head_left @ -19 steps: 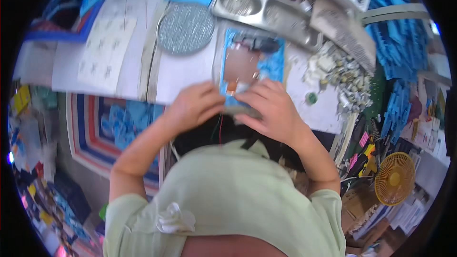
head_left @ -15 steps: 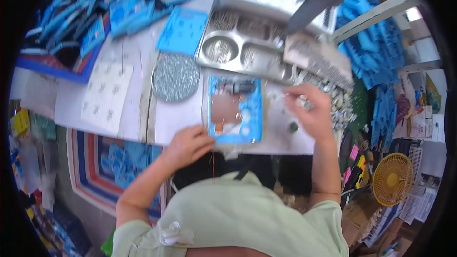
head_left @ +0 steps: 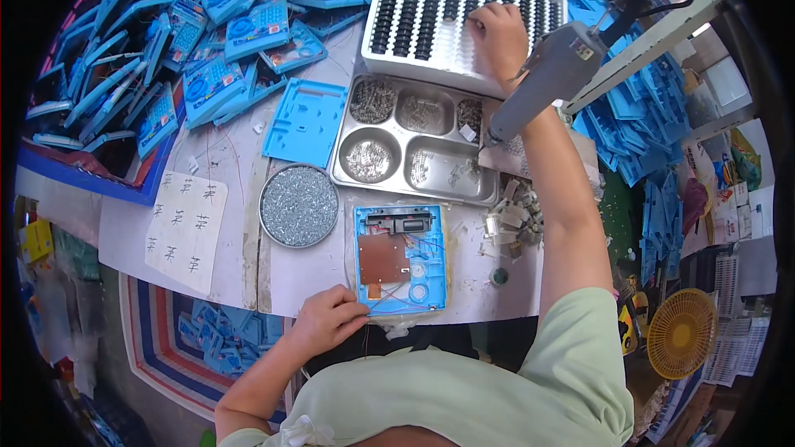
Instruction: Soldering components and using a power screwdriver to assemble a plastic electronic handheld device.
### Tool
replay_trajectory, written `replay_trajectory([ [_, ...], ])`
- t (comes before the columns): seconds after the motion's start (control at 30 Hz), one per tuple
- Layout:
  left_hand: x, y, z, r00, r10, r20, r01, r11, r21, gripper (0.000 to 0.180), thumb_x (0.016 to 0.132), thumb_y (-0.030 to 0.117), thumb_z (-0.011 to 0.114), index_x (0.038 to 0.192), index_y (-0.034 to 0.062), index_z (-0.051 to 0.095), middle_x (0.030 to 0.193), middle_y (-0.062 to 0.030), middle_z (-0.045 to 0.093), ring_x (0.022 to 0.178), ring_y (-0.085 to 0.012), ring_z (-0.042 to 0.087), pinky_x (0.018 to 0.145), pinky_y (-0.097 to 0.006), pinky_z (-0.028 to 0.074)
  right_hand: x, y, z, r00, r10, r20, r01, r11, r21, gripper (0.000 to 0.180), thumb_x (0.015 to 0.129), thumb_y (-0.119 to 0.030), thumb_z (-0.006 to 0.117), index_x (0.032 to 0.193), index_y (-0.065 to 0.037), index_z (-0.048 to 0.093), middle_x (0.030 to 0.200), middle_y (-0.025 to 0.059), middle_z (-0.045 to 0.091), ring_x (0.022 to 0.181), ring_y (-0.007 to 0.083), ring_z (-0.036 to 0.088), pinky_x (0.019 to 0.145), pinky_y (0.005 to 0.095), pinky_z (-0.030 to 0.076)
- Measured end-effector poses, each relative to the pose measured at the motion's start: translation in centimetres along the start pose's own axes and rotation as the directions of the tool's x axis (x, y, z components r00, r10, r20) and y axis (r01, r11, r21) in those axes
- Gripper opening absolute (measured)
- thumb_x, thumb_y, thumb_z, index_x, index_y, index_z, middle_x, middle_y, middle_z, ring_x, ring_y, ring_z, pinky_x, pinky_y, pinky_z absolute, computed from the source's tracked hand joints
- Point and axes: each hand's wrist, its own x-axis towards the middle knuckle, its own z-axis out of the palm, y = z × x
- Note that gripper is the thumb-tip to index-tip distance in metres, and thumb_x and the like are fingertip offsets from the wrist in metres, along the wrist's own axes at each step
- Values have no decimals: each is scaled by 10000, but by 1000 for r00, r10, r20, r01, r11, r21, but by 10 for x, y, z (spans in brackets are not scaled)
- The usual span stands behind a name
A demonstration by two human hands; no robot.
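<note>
A blue plastic casing (head_left: 421,258) lies open-side up on the table before me. Inside it are a brown circuit board (head_left: 384,260), a black part along the far edge and thin wires. My left hand (head_left: 333,316) is curled at the casing's near left corner, fingertips gripping its edge. Far forward, my right hand (head_left: 502,37) reaches over a white tray (head_left: 447,68) with rows of small round black parts (head_left: 403,10). Its thumb and fingers are pinched together among the rows; what they hold is hidden.
A metal tray (head_left: 403,149) holds small metal parts in its compartments. Left of it stand a round dish (head_left: 299,205) of screws and a blue panel (head_left: 305,122). A grey electric screwdriver (head_left: 542,79) hangs beside my right forearm. Blue casings (head_left: 257,26) are heaped at the far left.
My right hand has moved from beside the casing forward to the white tray. My left hand stays at the casing's corner. The whole view has shifted, with the table now lower in the picture.
</note>
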Motion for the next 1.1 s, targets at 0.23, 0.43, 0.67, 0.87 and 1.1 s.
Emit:
replay_trajectory([
  [0.23, 6, 0, 1, 1000, -6, 8, 6, 999, -33, 198, 801, 105, 829, 972, 81, 732, 876, -90, 622, 746, -286, 647, 638, -388, 535, -26, 95, 10, 926, 363, -102, -246, 787, 565, 174, 919, -154, 697, 1026, -18, 720, 1004, 113, 724, 880, 241, 676, 821, 367, 524],
  [0.43, 4, 0, 1, 999, -31, -19, 30, 999, -32, 201, 812, 81, 810, 991, 70, 719, 883, -100, 611, 783, -295, 647, 678, -380, 538, -111, -50, -176, 675, 668, 315, -451, 36, 892, 181, 967, -37, 689, 1134, 29, 670, 1013, 109, 726, 919, 191, 679, 916, 355, 552],
  [0.67, 3, -1, 2, 999, -54, 0, 54, 998, -33, 241, 775, 38, 833, 995, 67, 738, 889, -78, 590, 777, -238, 614, 640, -335, 501, -200, -186, -217, 775, -176, 607, -440, 539, 718, 156, 807, -93, 783, 955, -103, 736, 895, 30, 706, 978, 293, 571, 873, 392, 482],
  [0.87, 2, 3, 3, 998, -65, -24, 64, 997, -32, 215, 808, 51, 815, 1003, 73, 726, 896, -86, 584, 745, -251, 621, 637, -362, 512, -214, -192, -200, 827, -296, 479, -196, 645, 738, 201, 758, -103, 799, 939, -138, 719, 1002, -12, 690, 1041, 309, 561, 913, 433, 462],
  [1.1, 15, 12, -29, 976, -103, 190, 134, 979, -154, 242, 829, 55, 793, 1060, 66, 724, 1013, -93, 654, 784, -233, 652, 679, -345, 542, -223, -197, -209, 827, -261, 498, -217, 669, 711, 265, 721, -114, 833, 960, -145, 723, 1077, -5, 703, 1055, 317, 569, 927, 435, 475],
])
